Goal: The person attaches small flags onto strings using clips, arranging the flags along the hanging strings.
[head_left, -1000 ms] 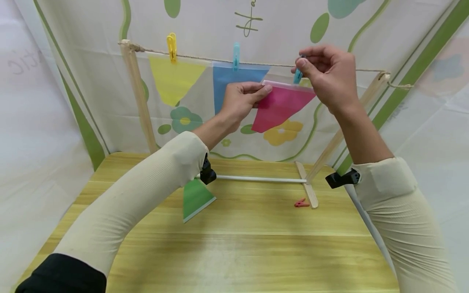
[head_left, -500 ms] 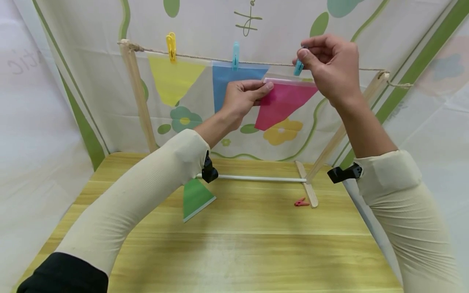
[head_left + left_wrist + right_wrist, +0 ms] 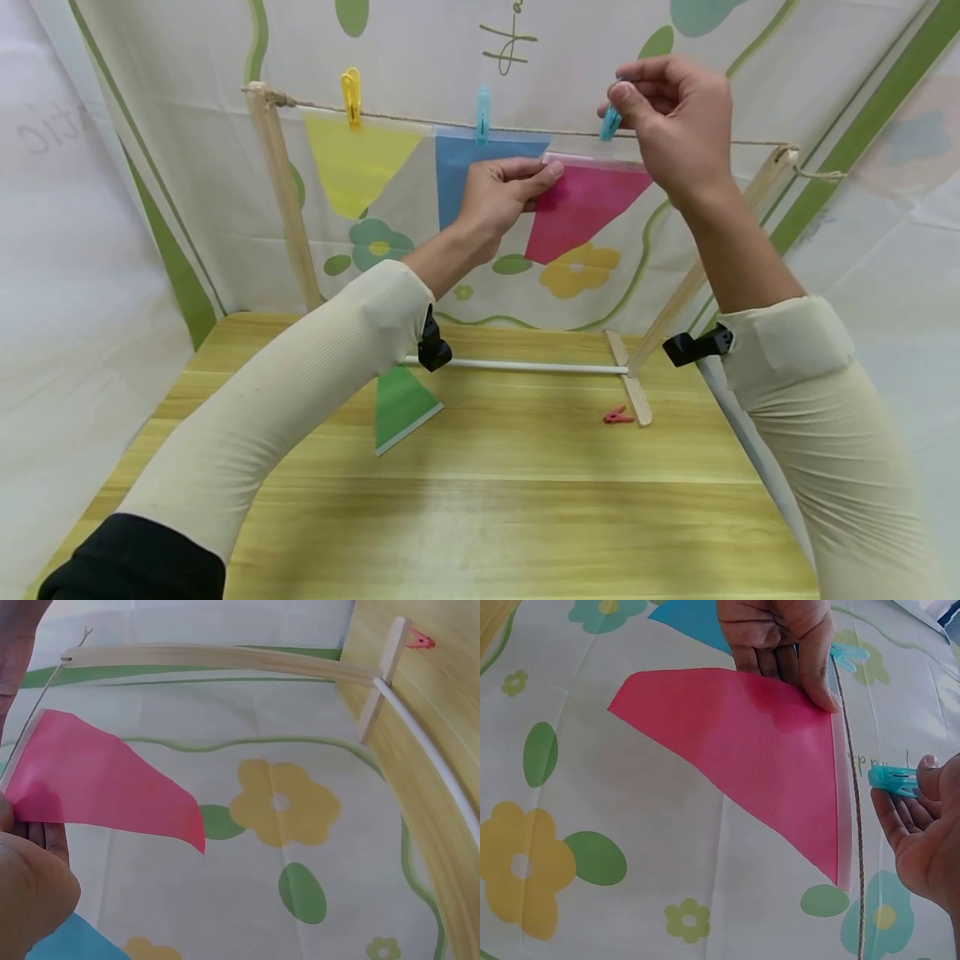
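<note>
Between thumb and fingers, my left hand (image 3: pixel 498 200) pinches a pink pennant (image 3: pixel 585 208) by its top left corner. The pennant's pale top edge lies just below or along the twine (image 3: pixel 420 122); in the right wrist view a narrow gap separates them. My right hand (image 3: pixel 686 125) pinches a light blue clothespin (image 3: pixel 892 780), held just above the twine and apart from it. On the twine to the left hang a blue pennant (image 3: pixel 450 167) under another light blue clothespin (image 3: pixel 483 117) and a yellow pennant (image 3: pixel 356 158) under a yellow clothespin (image 3: pixel 351 96).
Two wooden posts (image 3: pixel 281 192) carry the twine, joined low down by a white rod (image 3: pixel 532 365). On the wooden table (image 3: pixel 480 517) lie a green pennant (image 3: pixel 401 408) and a red clothespin (image 3: pixel 618 415). A flowered cloth (image 3: pixel 375 50) stands behind.
My left hand has brought the pink pennant slightly up and to the right, nearer the twine. The clothespin in my right hand has risen from over the pennant's edge to above the twine.
</note>
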Demonstrator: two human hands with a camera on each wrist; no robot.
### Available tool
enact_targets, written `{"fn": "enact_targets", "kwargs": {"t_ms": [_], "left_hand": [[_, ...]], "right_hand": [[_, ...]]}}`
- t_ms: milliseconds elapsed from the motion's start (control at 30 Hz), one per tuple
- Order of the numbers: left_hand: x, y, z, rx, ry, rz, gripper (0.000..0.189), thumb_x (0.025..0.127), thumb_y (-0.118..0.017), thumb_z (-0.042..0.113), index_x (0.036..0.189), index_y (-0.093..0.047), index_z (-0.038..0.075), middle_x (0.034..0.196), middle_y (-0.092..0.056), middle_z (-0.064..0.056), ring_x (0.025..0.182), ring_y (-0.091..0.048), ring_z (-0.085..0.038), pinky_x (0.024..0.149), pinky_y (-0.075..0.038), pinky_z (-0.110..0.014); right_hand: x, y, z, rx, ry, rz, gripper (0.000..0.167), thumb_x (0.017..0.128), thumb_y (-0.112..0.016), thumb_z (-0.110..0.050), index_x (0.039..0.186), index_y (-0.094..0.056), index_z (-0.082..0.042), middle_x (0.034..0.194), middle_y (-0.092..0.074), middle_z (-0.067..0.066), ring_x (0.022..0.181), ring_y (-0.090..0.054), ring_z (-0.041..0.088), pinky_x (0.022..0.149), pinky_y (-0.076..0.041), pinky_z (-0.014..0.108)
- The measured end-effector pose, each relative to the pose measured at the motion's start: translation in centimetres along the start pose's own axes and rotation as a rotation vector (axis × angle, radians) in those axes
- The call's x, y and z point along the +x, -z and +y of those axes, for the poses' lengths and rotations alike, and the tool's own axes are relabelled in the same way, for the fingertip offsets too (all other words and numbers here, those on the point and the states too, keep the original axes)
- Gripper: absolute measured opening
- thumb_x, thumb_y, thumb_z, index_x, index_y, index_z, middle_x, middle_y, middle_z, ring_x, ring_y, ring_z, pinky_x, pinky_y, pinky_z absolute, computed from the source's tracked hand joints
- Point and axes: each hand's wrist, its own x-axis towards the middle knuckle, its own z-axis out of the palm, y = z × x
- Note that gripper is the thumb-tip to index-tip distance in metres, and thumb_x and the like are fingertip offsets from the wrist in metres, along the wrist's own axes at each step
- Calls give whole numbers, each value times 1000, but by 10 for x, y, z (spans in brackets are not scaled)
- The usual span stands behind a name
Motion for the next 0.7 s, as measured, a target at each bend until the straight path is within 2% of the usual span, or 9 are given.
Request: {"fn": "enact_targets", "kwargs": {"t_ms": [333,467,700], "left_hand": [[3,-6,9,55,32,53,33,106,-81,29,131,-84,8,121,-85,-10,103,-80,-18,94,-67,-25],[4,-8,11,33,43,72,34,105,-81,29,133,-84,10,123,-85,-9,104,-80,-17,94,-67,-24],[5,-10,12,1,58,69,36,104,-83,28,137,-83,11,125,-85,-8,107,-82,-18,94,-67,-24]], "right_hand": [[11,-6,-4,95,-35,-30,5,106,-77,-9,111,-79,-7,94,-79,0,88,-82,13,87,-66,16],[13,-10,-3,72,-54,-29,3,106,-77,-9,108,-79,-8,92,-78,-2,87,-81,12,87,-65,16],[15,-11,-2,61,-77,-23,4,106,-77,-11,106,-81,-8,90,-78,-3,86,-82,11,86,-65,16]]}}
